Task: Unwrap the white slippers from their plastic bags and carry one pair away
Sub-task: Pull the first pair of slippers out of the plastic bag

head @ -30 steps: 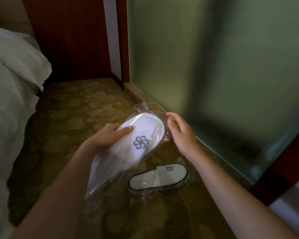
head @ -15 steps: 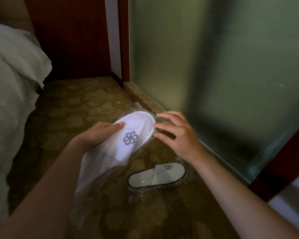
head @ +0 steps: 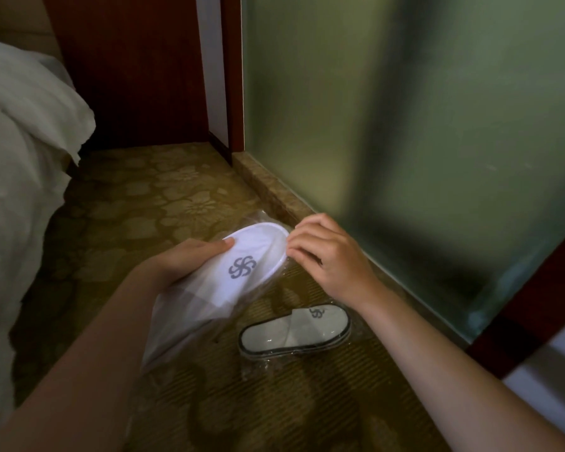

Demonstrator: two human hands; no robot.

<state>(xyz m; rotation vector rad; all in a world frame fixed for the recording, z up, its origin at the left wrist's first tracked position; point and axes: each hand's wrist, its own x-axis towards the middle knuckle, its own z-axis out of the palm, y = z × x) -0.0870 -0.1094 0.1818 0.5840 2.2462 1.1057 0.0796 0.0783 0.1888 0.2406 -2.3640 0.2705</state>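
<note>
Bagged slippers (head: 242, 265) held above carpet (head: 163, 203). Left hand (head: 183, 262) clamps them mid-length. Right hand (head: 327, 256) pinches plastic bag (head: 180, 324) at toe. Judgement: strip film off while left holds firm. 1 wrapped pair (head: 296, 331) lies below.

I am seeing the left hand (head: 190, 259) covering the near side of the held slipper (head: 242, 265); its heel is blurring inside the plastic bag (head: 190, 324). I am losing both forearms and the bed (head: 17, 177) at the frame edges. The frosted glass panel (head: 405, 132) is obscuring everything behind it.
</note>
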